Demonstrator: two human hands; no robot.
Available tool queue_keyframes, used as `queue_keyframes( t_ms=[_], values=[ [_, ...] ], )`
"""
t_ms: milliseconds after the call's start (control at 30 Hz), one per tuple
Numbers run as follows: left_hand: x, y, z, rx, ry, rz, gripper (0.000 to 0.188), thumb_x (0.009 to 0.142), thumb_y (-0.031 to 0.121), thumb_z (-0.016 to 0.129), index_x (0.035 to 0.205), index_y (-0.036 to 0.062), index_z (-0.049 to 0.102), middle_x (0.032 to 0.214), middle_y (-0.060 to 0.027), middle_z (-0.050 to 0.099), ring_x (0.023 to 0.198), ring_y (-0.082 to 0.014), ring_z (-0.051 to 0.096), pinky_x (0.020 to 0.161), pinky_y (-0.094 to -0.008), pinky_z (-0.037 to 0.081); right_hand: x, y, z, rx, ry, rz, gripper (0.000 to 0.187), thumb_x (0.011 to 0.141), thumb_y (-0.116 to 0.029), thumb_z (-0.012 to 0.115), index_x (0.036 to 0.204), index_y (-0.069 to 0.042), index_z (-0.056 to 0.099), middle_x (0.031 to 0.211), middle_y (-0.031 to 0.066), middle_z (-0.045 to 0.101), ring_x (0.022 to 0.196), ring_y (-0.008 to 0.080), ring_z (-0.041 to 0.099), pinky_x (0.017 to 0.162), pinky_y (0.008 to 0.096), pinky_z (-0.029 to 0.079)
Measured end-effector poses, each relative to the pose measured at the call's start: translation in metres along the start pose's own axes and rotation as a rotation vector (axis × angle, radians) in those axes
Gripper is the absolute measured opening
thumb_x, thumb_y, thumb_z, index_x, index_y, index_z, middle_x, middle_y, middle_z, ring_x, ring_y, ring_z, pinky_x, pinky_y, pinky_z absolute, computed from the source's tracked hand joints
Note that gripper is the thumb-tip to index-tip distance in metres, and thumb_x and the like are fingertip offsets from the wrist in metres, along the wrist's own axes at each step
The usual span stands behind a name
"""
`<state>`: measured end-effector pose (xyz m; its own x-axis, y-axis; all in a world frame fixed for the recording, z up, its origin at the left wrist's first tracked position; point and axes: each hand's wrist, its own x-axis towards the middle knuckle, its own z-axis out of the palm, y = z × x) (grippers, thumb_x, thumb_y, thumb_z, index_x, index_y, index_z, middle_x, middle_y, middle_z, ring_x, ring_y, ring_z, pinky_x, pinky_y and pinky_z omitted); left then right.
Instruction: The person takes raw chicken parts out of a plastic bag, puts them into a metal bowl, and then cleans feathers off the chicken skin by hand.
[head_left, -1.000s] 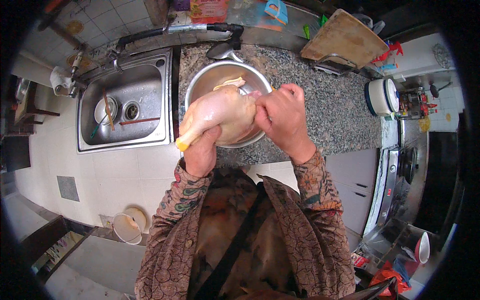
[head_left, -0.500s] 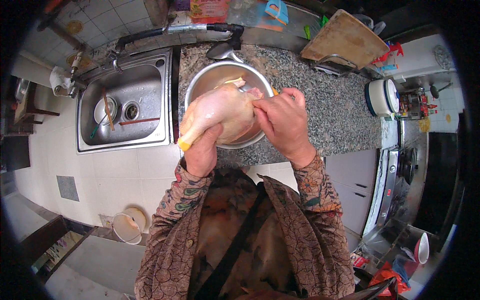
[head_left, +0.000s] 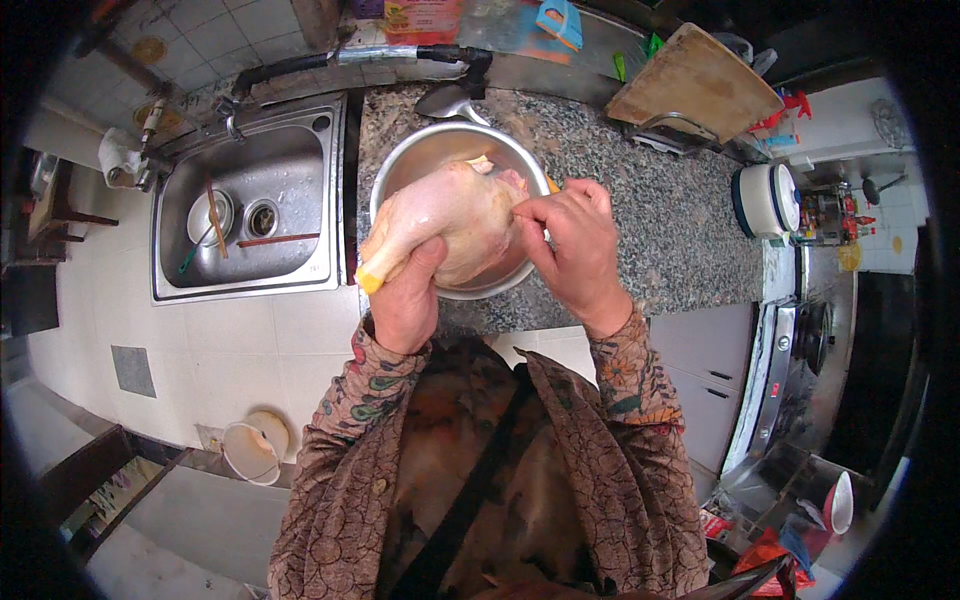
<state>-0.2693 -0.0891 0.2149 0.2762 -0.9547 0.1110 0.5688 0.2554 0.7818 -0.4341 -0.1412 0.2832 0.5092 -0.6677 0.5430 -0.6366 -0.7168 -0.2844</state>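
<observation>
A raw chicken leg [head_left: 440, 210], pale pink with a yellow end, lies tilted across the top of a round metal bowl [head_left: 415, 160]. My left hand [head_left: 405, 305] is wrapped round its narrow lower part. At the thick end, the thumb and forefinger of my right hand [head_left: 580, 250] pinch together at the edge of the skin. Whatever small bit may be between these fingertips is too small to make out. The leg hides much of the bowl's inside. Behind the bowl rests a metal spatula [head_left: 450, 101].
Left of the counter is a steel sink [head_left: 290, 180] with a white bowl [head_left: 208, 216] and chopsticks [head_left: 280, 240]. A wooden cutting board [head_left: 690, 85] leans at the back right of the speckled counter [head_left: 660, 220]. Further right stands a white cooker [head_left: 765, 198].
The chicken leg has turned slightly in my left hand. My right hand has shifted a little to the right, its fingertips still pinched by the thick end.
</observation>
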Motion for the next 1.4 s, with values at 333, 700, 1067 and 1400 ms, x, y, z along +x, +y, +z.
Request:
queue_keyframes(
  t_ms=[333,700,1067,1400],
  values=[
    [-0.001,-0.001,-0.001,0.452,0.022,0.185,0.041,0.078,0.01,0.067,0.114,-0.0036,0.052,0.11,-0.013,0.058,0.101,-0.0207,0.055,0.089,-0.0314,0.042,-0.004,0.0,0.001,-0.015,0.042,-0.009,0.013,0.073,-0.007,0.066,0.085,-0.008,0.059,0.076,0.0004,0.06,0.071,0.0172,0.057,0.081,0.0386,0.038],
    [-0.005,0.005,0.006,0.365,0.01,0.167,0.04,0.079,0.008,0.067,0.114,-0.003,0.052,0.11,-0.0129,0.058,0.101,-0.0209,0.056,0.088,-0.0313,0.043,-0.004,-0.002,0.0,-0.023,0.034,-0.014,0.012,0.073,-0.003,0.064,0.082,-0.007,0.058,0.073,0.0026,0.059,0.067,0.0197,0.056,0.08,0.0392,0.04],
    [-0.008,0.009,0.004,0.39,-0.017,0.187,0.046,0.076,0.006,0.069,0.117,-0.003,0.05,0.11,-0.0122,0.058,0.101,-0.021,0.056,0.089,-0.0316,0.042,-0.004,-0.002,0.0,-0.001,-0.01,-0.013,0.014,0.071,-0.001,0.062,0.079,-0.007,0.052,0.07,0.0042,0.055,0.066,0.0221,0.054,0.08,0.0397,0.04],
    [-0.013,0.009,0.007,0.31,0.007,0.161,0.043,0.075,0.008,0.07,0.113,-0.0015,0.053,0.109,-0.0112,0.058,0.101,-0.0207,0.056,0.089,-0.0316,0.042,-0.011,0.002,-0.002,0.038,0.047,0.024,0.011,0.073,-0.005,0.063,0.08,-0.007,0.054,0.071,0.0039,0.055,0.068,0.0218,0.055,0.079,0.0384,0.039]
  ],
)
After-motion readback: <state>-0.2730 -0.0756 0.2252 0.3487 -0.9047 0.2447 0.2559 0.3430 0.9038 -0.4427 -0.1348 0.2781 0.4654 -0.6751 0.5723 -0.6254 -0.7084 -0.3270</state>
